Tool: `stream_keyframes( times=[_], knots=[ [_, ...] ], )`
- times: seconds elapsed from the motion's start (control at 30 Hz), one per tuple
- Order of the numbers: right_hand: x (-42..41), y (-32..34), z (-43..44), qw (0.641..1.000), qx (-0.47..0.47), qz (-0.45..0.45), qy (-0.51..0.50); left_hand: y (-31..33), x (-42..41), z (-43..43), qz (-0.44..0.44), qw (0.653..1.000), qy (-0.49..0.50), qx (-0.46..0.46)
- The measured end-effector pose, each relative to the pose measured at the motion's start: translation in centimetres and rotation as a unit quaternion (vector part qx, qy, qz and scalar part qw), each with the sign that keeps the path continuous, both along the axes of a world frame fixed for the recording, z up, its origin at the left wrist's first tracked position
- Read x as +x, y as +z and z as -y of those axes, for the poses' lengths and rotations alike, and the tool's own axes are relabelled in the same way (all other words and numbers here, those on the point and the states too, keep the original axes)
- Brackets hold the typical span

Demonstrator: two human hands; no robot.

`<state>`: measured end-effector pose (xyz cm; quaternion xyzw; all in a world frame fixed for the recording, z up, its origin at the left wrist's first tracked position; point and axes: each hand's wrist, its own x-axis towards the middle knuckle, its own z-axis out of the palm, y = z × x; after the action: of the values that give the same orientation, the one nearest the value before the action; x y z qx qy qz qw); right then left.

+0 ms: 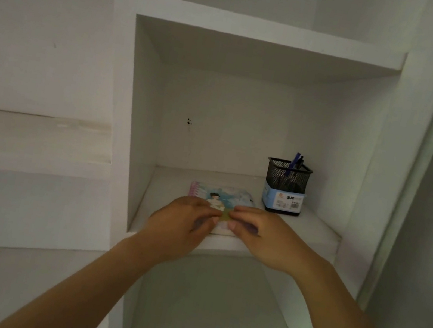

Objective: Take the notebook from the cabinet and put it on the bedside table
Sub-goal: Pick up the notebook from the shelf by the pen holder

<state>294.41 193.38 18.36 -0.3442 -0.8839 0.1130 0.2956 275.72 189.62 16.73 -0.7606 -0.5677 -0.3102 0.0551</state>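
A small notebook (228, 194) with a pale blue picture cover and a pink spiral edge lies flat on a shelf (313, 231) of the white cabinet. My left hand (182, 224) and my right hand (258, 233) both rest on its near edge, fingers pinching the cover and thumbs under the front. The near half of the notebook is hidden by my hands. The bedside table is out of view.
A black mesh pen holder (286, 187) with pens stands on the same shelf just right of the notebook. Another shelf (260, 31) sits above. A white ledge (32, 144) juts out to the left of the cabinet.
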Motion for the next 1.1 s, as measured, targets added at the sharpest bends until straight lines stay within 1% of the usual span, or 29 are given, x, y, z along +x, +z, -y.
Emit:
stream_keyframes(
  times=[0.1, 0.2, 0.33, 0.4, 0.5, 0.63, 0.7, 0.9, 0.97, 1.03, 1.1],
  knots=[
    [0.7, -0.2, 1.0, 1.0, 0.0, -0.006, 0.008, 0.0, -0.1, 1.0, -0.003, 0.999, -0.028, 0.015],
    [1.6, -0.3, 2.1, 1.0, 0.013, -0.018, 0.02, 0.3, 0.1, 1.8, -0.015, 0.999, -0.045, 0.008],
    [1.3, 0.4, 1.8, 0.999, 0.017, -0.025, 0.008, 1.2, 0.2, 1.0, 0.011, 0.999, -0.048, 0.007],
    [0.9, 0.7, 1.5, 1.0, 0.006, -0.022, -0.007, 1.8, 0.4, 0.2, 0.039, 0.998, -0.044, 0.007],
    [0.7, 0.2, 1.4, 1.0, -0.022, 0.005, -0.022, 1.6, 0.3, -1.1, 0.058, 0.997, -0.04, -0.011],
    [1.1, -0.8, 1.5, 0.998, -0.033, -0.009, -0.048, 0.5, 0.5, -0.8, 0.091, 0.991, -0.062, -0.07],
    [1.4, -1.1, 1.9, 0.998, -0.031, -0.015, -0.049, 0.0, 0.6, -0.3, 0.091, 0.992, -0.069, -0.062],
    [2.7, -2.2, 3.0, 0.998, -0.019, -0.035, -0.045, -1.2, 1.4, 1.5, 0.026, 0.998, -0.05, -0.003],
    [2.9, -2.2, 2.9, 0.997, -0.028, -0.045, -0.05, -1.4, 1.5, 1.6, 0.028, 0.999, -0.045, 0.005],
    [2.9, -2.3, 2.6, 0.997, -0.042, -0.036, -0.051, -1.3, 1.6, 1.7, 0.037, 0.998, -0.041, 0.004],
    [2.8, -2.5, 2.6, 0.997, -0.043, -0.027, -0.052, -0.9, 1.4, 1.6, 0.062, 0.997, -0.035, -0.006]
  ],
)
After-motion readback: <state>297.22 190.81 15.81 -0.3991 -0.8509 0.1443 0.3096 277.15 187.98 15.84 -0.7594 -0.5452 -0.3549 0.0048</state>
